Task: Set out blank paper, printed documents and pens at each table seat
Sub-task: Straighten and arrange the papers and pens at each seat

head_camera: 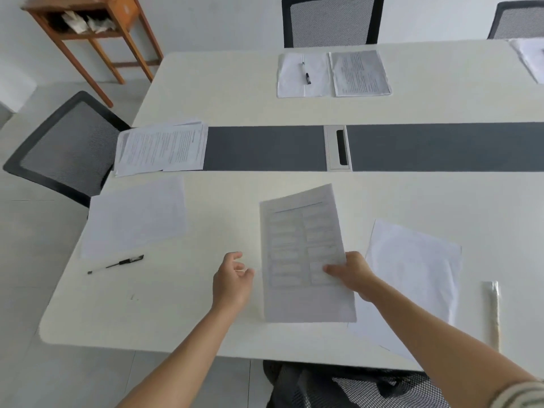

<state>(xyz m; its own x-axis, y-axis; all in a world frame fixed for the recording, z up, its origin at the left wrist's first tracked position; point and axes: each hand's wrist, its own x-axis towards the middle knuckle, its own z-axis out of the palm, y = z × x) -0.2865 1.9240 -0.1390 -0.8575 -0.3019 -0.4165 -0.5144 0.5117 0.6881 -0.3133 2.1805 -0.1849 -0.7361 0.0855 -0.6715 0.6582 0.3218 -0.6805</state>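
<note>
- The right hand (351,273) pinches a printed sheet (303,245) by its right edge, over the near side of the desk (235,92).
- The left hand (232,278) hovers beside it, fingers loose, holding nothing.
- A left blank sheet (135,216) and a right blank sheet (412,266) flank it.
- A stack of printed pages (162,148) sits at the desk's left end.
- Two pens: a near pen (116,264) below the left blank sheet, and a far pen (306,72) on the far blank sheet (291,81).
- Four chairs are visible.

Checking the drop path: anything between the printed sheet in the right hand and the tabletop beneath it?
Nothing visible. The right hand holds the printed sheet over bare table; the blank sheet lies beside its right edge, the pen far left.
</note>
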